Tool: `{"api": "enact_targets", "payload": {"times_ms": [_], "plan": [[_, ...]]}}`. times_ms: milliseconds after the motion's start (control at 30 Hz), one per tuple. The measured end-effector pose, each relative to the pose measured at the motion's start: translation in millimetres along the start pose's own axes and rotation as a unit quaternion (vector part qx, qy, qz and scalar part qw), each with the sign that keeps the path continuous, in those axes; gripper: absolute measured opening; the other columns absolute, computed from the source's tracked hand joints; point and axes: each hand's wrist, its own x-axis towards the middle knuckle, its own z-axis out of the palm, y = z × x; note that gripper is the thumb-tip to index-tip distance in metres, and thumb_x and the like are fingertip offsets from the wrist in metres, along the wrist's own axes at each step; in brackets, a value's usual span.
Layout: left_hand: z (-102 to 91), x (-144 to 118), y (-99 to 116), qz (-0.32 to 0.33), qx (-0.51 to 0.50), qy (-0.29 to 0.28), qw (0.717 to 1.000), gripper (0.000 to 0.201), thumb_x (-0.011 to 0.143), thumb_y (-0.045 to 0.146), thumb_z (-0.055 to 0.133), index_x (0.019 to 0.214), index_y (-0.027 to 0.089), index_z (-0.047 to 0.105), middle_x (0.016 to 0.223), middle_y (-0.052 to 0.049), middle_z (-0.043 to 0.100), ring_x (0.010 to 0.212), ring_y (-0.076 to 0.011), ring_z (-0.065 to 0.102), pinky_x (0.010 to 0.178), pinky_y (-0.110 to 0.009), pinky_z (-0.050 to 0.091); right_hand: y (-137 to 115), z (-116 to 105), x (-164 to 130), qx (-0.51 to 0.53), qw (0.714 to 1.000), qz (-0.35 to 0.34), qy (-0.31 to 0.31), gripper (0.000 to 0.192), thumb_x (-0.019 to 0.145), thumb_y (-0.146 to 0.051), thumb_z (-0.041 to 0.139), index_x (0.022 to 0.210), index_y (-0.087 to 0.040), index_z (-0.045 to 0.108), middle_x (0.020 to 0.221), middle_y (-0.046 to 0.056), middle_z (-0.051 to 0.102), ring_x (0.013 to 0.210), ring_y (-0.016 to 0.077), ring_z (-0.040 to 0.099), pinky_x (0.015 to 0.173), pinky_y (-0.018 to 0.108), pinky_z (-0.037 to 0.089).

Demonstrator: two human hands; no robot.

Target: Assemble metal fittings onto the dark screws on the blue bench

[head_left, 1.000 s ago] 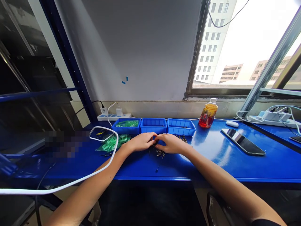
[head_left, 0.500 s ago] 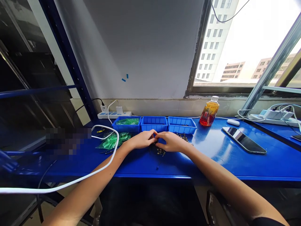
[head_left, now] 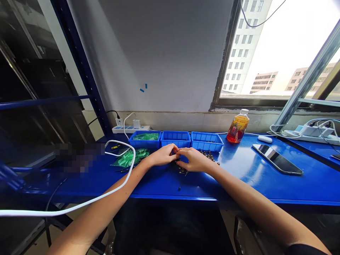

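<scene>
My left hand [head_left: 165, 155] and my right hand [head_left: 193, 160] meet over the table, fingertips touching in a closed pinch. Whatever sits between them is too small and too covered to name. Just below my fingers lies a pile of small dark and brass-coloured parts [head_left: 182, 171], partly hidden by my right hand. One thin part with a dark end [head_left: 180, 187] lies apart, closer to the front edge. More small metal parts [head_left: 208, 156] are heaped behind my right wrist. Green plastic bags [head_left: 130, 158] lie to the left of my left hand.
Three blue bins line the back: the left bin [head_left: 145, 143] with green bags inside, the middle bin [head_left: 175, 143], and the right bin [head_left: 207, 146]. A white cable [head_left: 106, 194] loops over my left forearm. A drink bottle [head_left: 238, 127] and a phone [head_left: 277, 159] occupy the right side.
The view has shifted slightly, so everything sits a little further right. My hands stay together over the pile, with only a small movement of the fingers.
</scene>
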Motion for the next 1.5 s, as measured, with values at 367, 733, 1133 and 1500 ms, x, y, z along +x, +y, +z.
{"api": "enact_targets", "payload": {"times_ms": [367,733,1133,1500], "plan": [[10.7,5,-4,0.108,0.042,0.099,0.988,0.041,0.080,0.020,0.047,0.120,0.018,0.046,0.129,-0.009,0.048,0.120,-0.0229,0.044,0.105,-0.039,0.035,6,9,3,0.025,0.998,-0.020,0.051,0.004,0.072,-0.017,0.056,0.070,-0.018,0.055,0.073,0.004,0.062,0.088,0.0206,0.057,0.091,0.039,0.041],[12.7,6,1,0.090,0.059,0.089,0.990,0.047,0.081,0.021,0.044,0.127,0.013,0.042,0.139,-0.010,0.041,0.130,-0.0235,0.034,0.111,-0.039,0.027,7,13,5,0.002,0.996,-0.023,0.083,0.007,0.070,-0.014,0.054,0.066,-0.019,0.053,0.069,0.003,0.058,0.082,0.0188,0.053,0.093,0.038,0.039],[-5.2,3,-4,0.049,0.169,0.006,0.984,0.034,0.081,0.012,0.035,0.105,0.017,0.059,0.105,-0.007,0.063,0.098,-0.0198,0.058,0.088,-0.031,0.044,9,5,2,-0.044,0.997,0.017,0.062,0.017,0.084,-0.020,0.051,0.093,-0.014,0.064,0.084,0.008,0.066,0.089,0.0197,0.055,0.083,0.034,0.040],[-1.9,5,-1,-0.073,0.256,-0.003,0.964,0.019,0.082,0.023,0.046,0.093,0.022,0.062,0.098,-0.003,0.065,0.093,-0.0207,0.060,0.076,-0.029,0.047,11,1,3,-0.053,0.998,0.025,0.032,0.016,0.082,-0.021,0.054,0.091,-0.015,0.066,0.084,0.007,0.066,0.087,0.0195,0.055,0.081,0.032,0.041]]}}
